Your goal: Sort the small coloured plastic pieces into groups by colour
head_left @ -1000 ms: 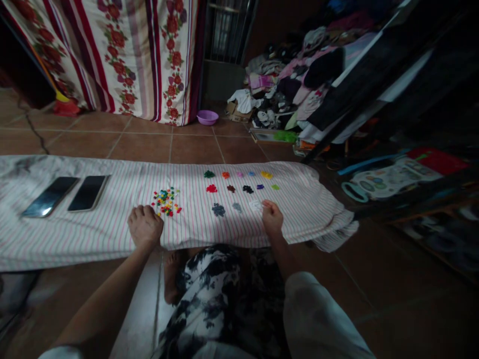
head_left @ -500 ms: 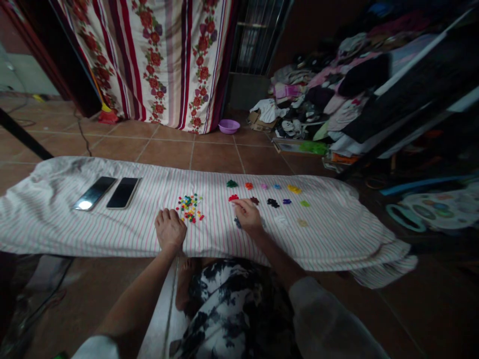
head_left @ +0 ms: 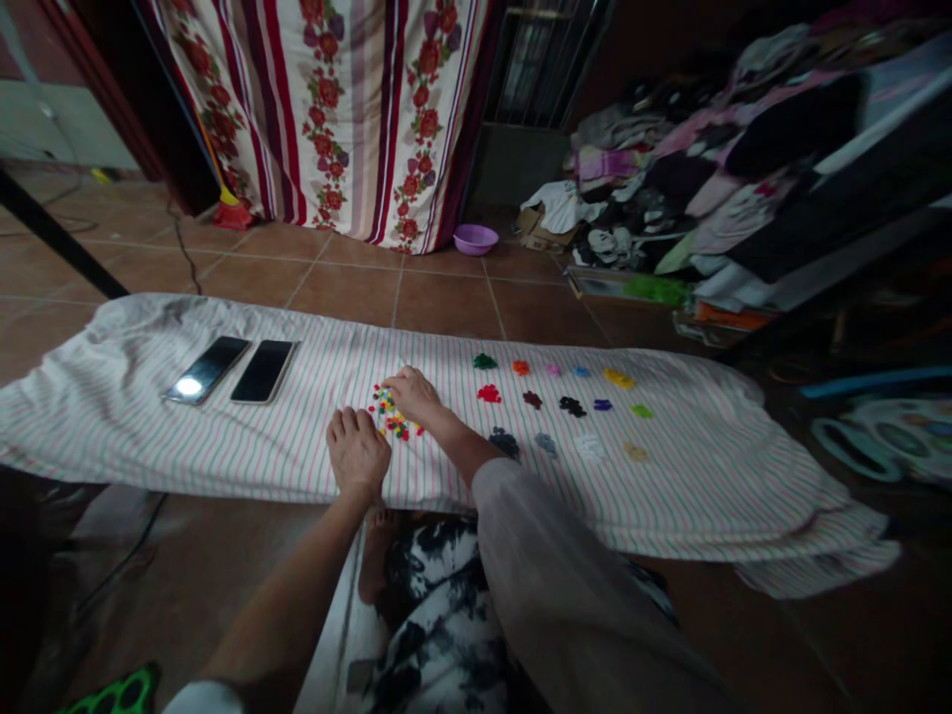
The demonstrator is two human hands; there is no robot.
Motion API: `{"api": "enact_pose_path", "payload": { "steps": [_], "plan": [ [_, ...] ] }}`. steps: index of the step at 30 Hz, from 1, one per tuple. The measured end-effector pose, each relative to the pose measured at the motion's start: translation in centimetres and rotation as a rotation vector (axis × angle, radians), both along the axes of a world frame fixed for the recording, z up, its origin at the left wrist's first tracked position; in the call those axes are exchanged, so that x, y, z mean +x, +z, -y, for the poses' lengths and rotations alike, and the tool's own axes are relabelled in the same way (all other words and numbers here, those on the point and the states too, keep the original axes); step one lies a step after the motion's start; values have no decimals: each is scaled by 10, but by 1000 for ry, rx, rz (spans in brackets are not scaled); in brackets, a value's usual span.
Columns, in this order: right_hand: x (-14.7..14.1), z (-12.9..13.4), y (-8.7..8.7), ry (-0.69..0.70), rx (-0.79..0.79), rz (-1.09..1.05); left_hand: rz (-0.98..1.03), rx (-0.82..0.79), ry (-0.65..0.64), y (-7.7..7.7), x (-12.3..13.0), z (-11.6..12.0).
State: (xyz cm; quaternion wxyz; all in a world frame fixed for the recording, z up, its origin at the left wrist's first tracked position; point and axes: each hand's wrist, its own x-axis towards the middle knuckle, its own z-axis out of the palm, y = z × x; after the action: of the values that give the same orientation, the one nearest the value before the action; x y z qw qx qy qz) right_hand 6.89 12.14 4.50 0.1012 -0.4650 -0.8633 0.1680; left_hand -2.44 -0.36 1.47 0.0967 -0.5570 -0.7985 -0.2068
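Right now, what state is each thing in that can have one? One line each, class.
Mixed pieces: loose, colours jumbled
Colour piles: separated by colour
Phones: face up, apart
Striped cloth: spread, wrinkled
Purple bowl: upright
Curtain: hanging
Left hand: palm down
Right hand: over the mixed pieces, grip unclear

Cloth (head_left: 312, 397) lies open between phones (head_left: 263, 373) and left hand (head_left: 358, 449).

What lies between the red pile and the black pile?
A small brown pile lies between the red pile and the black pile, as the head view shows.
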Motion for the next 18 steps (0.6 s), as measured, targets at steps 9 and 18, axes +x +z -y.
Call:
{"api": "enact_pose_path", "payload": {
  "steps": [9,18],
  "plan": [
    [-11,-15,0,53,-9,10,-2,-30,-5,1,0,-1],
    [-4,-10,1,29,-9,-129,17,-16,-3,1,0,0]
  ]
}}
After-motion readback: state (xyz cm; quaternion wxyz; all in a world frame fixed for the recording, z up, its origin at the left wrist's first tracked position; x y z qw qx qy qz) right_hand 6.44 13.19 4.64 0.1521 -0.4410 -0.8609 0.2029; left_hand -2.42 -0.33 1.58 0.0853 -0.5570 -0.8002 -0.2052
